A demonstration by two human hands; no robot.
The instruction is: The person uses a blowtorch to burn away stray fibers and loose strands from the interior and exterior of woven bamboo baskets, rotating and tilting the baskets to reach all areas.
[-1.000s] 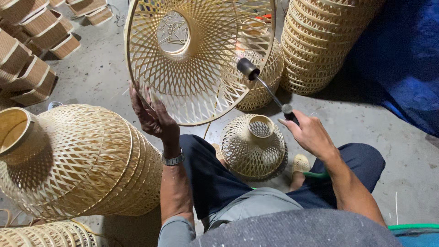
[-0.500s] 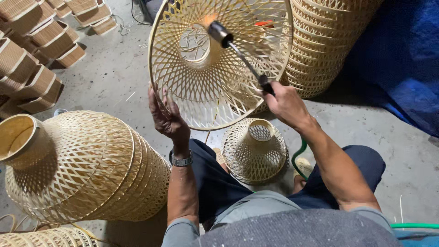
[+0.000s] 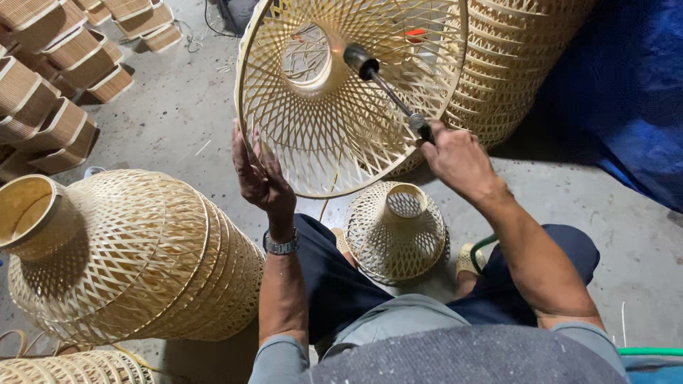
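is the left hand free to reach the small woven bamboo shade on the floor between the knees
Probably not right now: the left hand grips the rim of the big woven bamboo shade. The small woven bamboo shade itself sits uncovered below.

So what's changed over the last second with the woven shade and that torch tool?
The right hand has swung the torch wand up and left; its nozzle, earlier by the rim, now points inside the woven bamboo shade, deep near the top ring. The left hand stays on the shade's lower-left rim. The small shade between the legs and the stacked shades haven't moved.
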